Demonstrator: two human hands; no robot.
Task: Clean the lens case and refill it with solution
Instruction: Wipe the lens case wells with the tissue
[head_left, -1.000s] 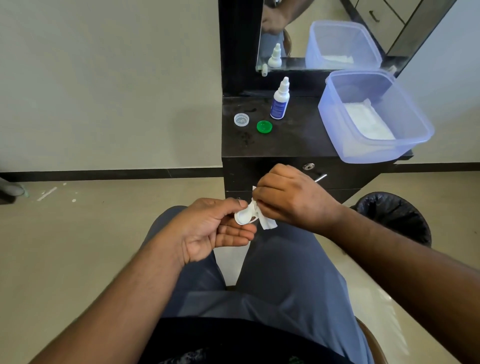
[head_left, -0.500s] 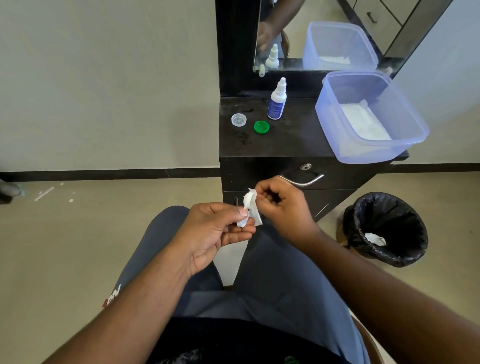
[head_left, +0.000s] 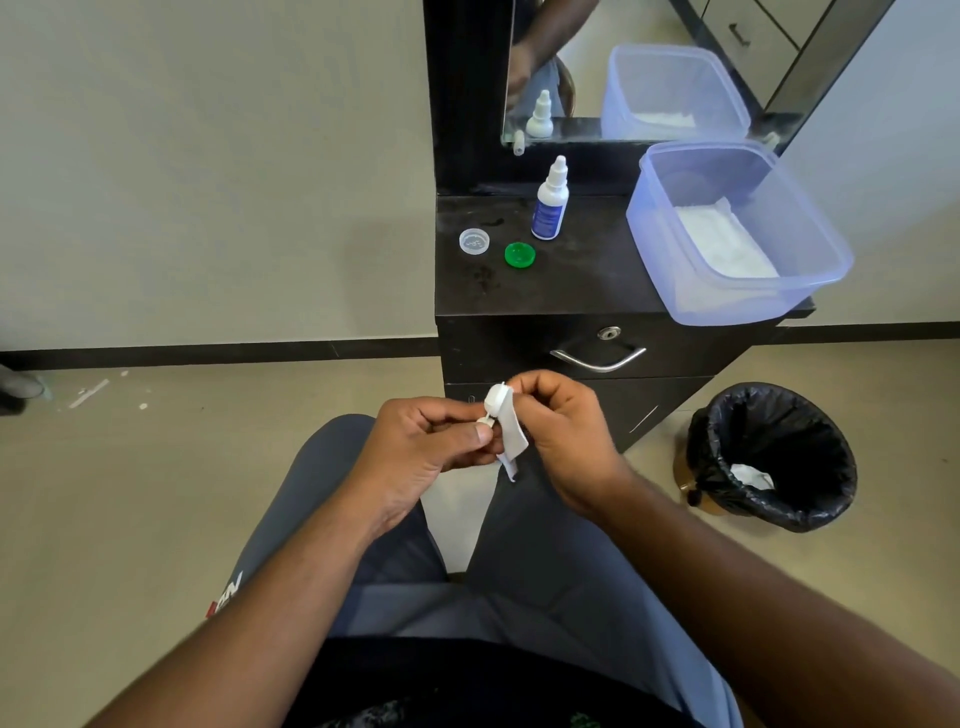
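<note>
My grey-trousered lap (head_left: 545, 582) lies nearest, and above it my two hands meet over the gap between my knees. My left hand (head_left: 415, 452) has its fingers curled, thumb and forefinger pinching the lower end of the small white plastic lens case (head_left: 493, 402), which stands upright between both hands. My right hand (head_left: 566, 441), just right of the left and nearly touching it, pinches a folded white tissue strip (head_left: 511, 439) against the upper cup of the case with its fingertips; the free end of the strip hangs down below my knuckles. How far the tissue reaches into the cup I cannot tell. To the right of my right hand, on the beige tiled floor (head_left: 156, 493), stands a round bin with a black plastic liner (head_left: 774, 457), with a crumpled white scrap inside it. Beyond my hands is the dark wooden table (head_left: 561, 291) with a drawer and a curved metal handle (head_left: 597, 359) on its front. On its top, ahead and slightly left of my hands, lie a clear round cap (head_left: 474, 241) and just right of it a green round cap (head_left: 519, 254), apart from each other. Behind the green one stands a white dropper bottle with a blue label (head_left: 549, 200), upright. Far right on the table sits a translucent bluish plastic tub (head_left: 810, 244) holding white tissues, its near corner overhanging the edge. Farthest back, a mirror (head_left: 587, 67) leans at the wall.
</note>
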